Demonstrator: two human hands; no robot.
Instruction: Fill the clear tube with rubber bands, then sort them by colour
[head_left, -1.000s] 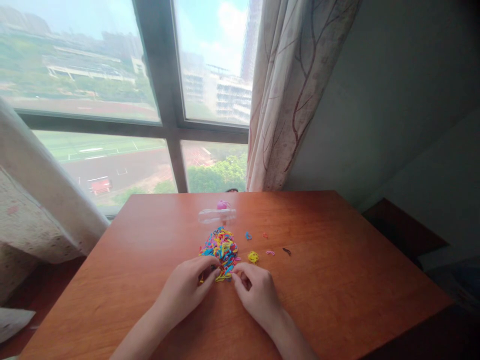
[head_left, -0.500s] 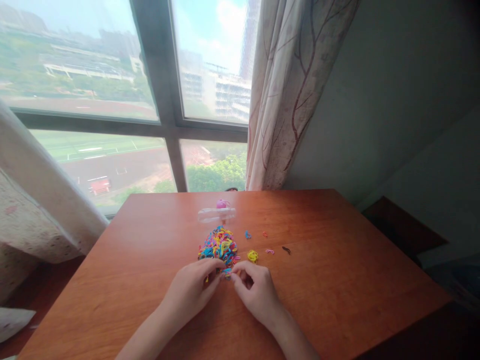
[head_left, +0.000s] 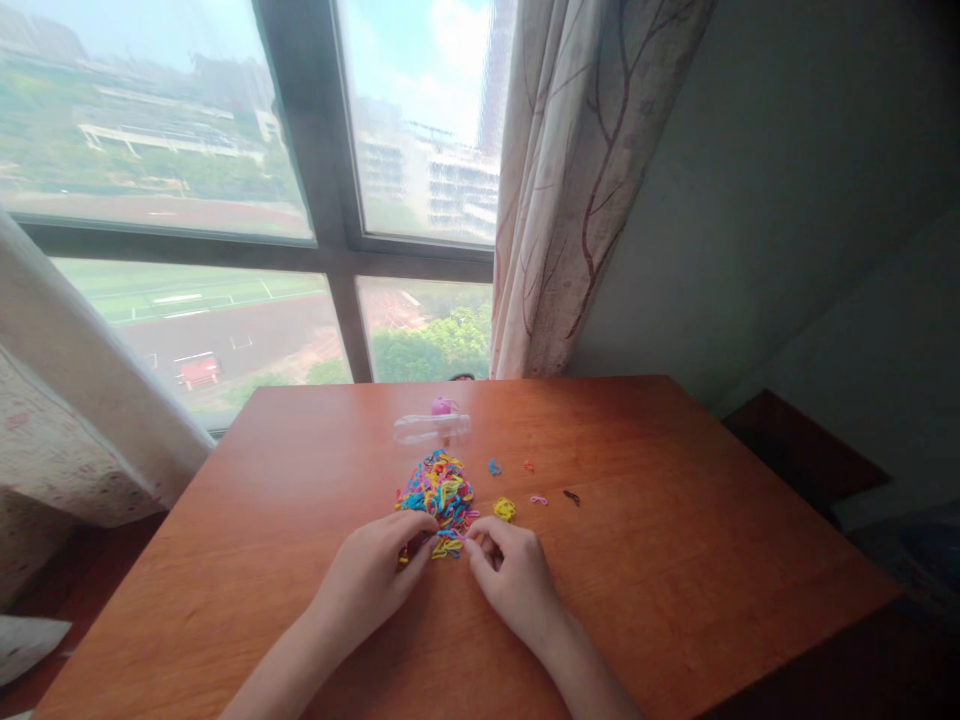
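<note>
Curling inward, both hands close together, seemingly pinching tiny bands, at the multicolored pile

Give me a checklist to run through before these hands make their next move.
1. Left hand at the multicoloured pile: ok, at its near edge.
2. Right hand at the pile: ok, by its near right side.
3. Just one small piece between the fingertips: cannot tell, too small.
4. Yellow cluster separate from the pile: ok.
5. Pile all one colour: not ok, mixed.
6. Clear plastic item away from both hands: ok, beyond the pile.
</note>
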